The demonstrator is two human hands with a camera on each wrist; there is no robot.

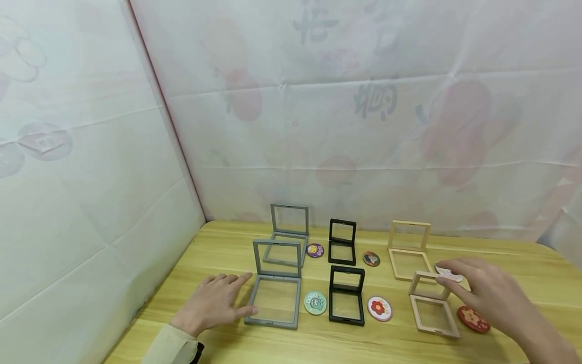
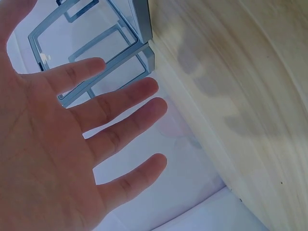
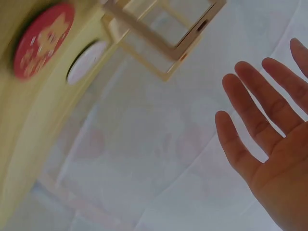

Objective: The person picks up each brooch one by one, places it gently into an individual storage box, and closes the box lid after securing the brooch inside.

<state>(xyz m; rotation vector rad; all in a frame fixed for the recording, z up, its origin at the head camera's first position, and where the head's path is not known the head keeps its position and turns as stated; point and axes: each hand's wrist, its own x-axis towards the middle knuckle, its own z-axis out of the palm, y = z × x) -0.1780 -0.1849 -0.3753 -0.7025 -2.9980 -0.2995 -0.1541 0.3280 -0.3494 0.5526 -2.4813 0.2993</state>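
Observation:
The left hand (image 1: 213, 303) has its fingers spread beside the front grey frame (image 1: 297, 303), whose lid stands up; in the left wrist view this hand (image 2: 96, 130) holds nothing. Over the right side of the table, the right hand (image 1: 488, 288) hovers near the front beige frame (image 1: 436, 332), partly covering a white badge (image 1: 450, 273). A red badge (image 1: 474, 318) lies below that hand. The right wrist view shows the right hand (image 3: 269, 130) with extended fingers and nothing in them, apart from the raised beige frame (image 3: 180, 50) and the red badge (image 3: 44, 41).
Two black frames (image 1: 346, 321) (image 1: 342, 262) stand open mid-table. Another grey frame (image 1: 290, 207) and a beige frame (image 1: 410, 223) are behind. Between them lie a green badge (image 1: 316, 303), a flower badge (image 1: 379, 308), a purple badge (image 1: 314, 250) and a dark badge (image 1: 371, 259). Patterned cloth (image 1: 318, 141) hangs behind.

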